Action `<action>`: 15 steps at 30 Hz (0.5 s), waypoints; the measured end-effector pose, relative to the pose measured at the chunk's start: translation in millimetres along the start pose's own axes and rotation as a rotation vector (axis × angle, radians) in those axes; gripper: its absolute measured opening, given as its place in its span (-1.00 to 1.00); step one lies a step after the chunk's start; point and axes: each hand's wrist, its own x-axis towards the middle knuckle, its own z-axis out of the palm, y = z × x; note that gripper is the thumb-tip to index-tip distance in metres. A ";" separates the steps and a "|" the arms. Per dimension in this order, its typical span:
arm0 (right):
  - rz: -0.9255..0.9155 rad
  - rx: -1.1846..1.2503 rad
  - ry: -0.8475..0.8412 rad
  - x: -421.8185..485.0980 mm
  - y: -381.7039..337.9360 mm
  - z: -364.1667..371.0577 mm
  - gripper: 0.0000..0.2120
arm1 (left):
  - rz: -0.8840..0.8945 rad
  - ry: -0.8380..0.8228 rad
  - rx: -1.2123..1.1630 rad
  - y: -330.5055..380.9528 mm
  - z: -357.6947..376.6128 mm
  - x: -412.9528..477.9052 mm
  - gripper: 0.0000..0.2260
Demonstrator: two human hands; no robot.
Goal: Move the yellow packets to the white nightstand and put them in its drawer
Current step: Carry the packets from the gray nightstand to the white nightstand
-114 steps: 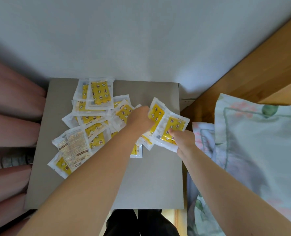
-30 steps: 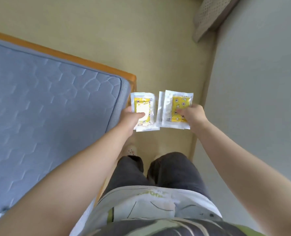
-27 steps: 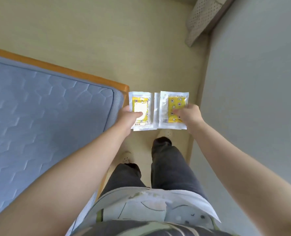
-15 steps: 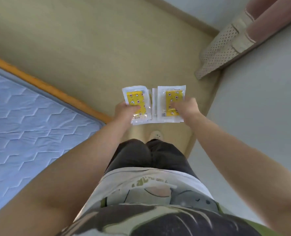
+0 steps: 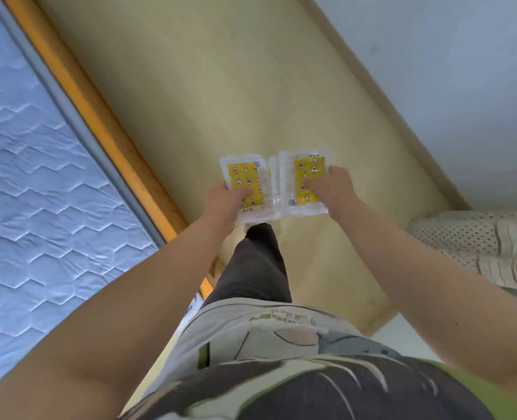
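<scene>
Curtain hem point(image 5: 475, 247) lower right now; yellow packets point(image 5: 310, 169), long axes forward, pinched by left hand point(image 5: 225, 203) and right hand point(image 5: 334, 190) fingers point(image 5: 310, 187).

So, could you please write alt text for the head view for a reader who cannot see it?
Looking down, a person's left hand and right hand each grip yellow packets, side by side above a beige floor. A blue mattress on an orange frame lies at left.

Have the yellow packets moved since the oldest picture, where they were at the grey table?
Yes. They left the table: the left hand and right hand now carry the packets over the floor, right of the bed frame.
</scene>
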 end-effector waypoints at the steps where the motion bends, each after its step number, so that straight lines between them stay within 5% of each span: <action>1: -0.005 -0.015 -0.014 15.6 -23.9 5.4 -0.78 | 0.006 0.009 -0.018 20.8 -1.5 13.2 -0.81; 15: -0.129 -0.176 -0.213 177.6 -336.3 123.5 -0.86 | 0.010 0.200 -0.263 266.7 -76.4 180.2 -0.81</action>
